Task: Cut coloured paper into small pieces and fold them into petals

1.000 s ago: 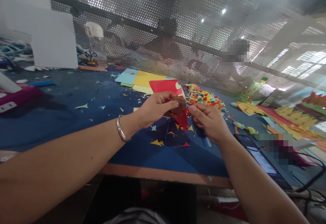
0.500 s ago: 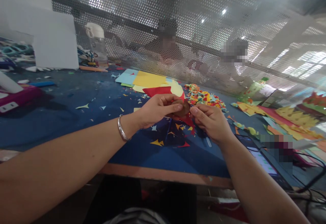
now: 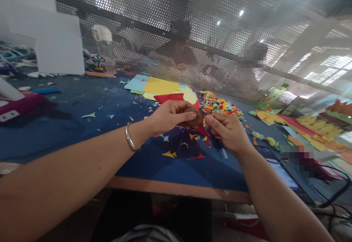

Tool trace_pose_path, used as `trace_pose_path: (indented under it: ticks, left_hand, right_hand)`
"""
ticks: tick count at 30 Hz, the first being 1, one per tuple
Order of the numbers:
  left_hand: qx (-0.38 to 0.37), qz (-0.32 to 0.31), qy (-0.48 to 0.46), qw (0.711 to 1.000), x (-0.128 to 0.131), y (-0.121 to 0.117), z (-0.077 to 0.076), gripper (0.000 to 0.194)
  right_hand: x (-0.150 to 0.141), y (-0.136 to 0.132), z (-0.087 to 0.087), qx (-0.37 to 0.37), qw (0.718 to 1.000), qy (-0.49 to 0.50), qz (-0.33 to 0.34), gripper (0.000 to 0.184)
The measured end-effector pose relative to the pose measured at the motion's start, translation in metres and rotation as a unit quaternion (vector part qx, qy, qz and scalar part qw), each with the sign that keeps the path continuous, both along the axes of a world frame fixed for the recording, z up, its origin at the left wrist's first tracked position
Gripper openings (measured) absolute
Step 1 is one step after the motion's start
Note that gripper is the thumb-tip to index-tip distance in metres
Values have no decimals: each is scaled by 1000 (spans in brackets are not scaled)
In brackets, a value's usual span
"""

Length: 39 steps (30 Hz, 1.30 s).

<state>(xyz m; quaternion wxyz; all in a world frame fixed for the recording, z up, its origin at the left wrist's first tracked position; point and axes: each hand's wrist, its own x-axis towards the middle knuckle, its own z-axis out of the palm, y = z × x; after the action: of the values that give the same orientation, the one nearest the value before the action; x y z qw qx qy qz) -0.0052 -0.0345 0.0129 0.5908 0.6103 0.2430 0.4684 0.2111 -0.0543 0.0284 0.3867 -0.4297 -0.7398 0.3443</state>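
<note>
My left hand [image 3: 176, 117], with a silver bracelet at the wrist, pinches a round brown disc [image 3: 196, 118] together with a piece of red paper [image 3: 203, 129]. Thumb lies on the disc's face, and the paper shows above and below it. Right beside the disc's edge, my right hand [image 3: 227, 129] is closed around a thin tool. Its dark tip meets the disc's rim and a pale, clear end [image 3: 225, 153] shows below the palm. Fingers hide most of the tool, so its kind is not clear.
Paper sheets [image 3: 161, 85] and a heap of colourful paper pieces [image 3: 220, 103] lie behind my hands. Scraps [image 3: 169, 154] dot the blue table. A bottle [image 3: 106, 51] and white board [image 3: 60, 44] stand left; a phone [image 3: 283, 172] and cables lie right. People sit beyond the perforated screen.
The disc and red paper have turned or tilted slightly between my hands. Both hands stay in nearly the same place and keep their hold.
</note>
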Motion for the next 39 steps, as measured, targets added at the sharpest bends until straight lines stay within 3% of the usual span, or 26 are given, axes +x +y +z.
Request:
trace_pose_path:
  ticks: [5, 12, 17, 21, 27, 39]
  left_hand:
    - [7, 0, 23, 1000, -1, -1, 2, 18]
    - [-13, 13, 20, 1000, 1, -1, 0, 18]
    - [-18, 39, -12, 999, 5, -2, -2, 15]
    - [-8, 49, -33, 998, 7, -1, -4, 15]
    - [55, 53, 16, 997, 6, -3, -2, 15]
    - [79, 28, 46, 995, 3, -4, 4, 12]
  right_hand:
    - [1, 1, -1, -8, 1000, 1, -14, 54]
    - [-2, 6, -3, -35, 991, 118, -50, 52]
    - [-4, 6, -4, -51, 988, 135, -48, 51]
    - [-6, 5, -6, -50, 992, 112, -34, 48]
    - [-3, 5, -6, -12, 999, 36, -35, 50]
    - [-1, 2, -2, 25, 999, -16, -17, 48]
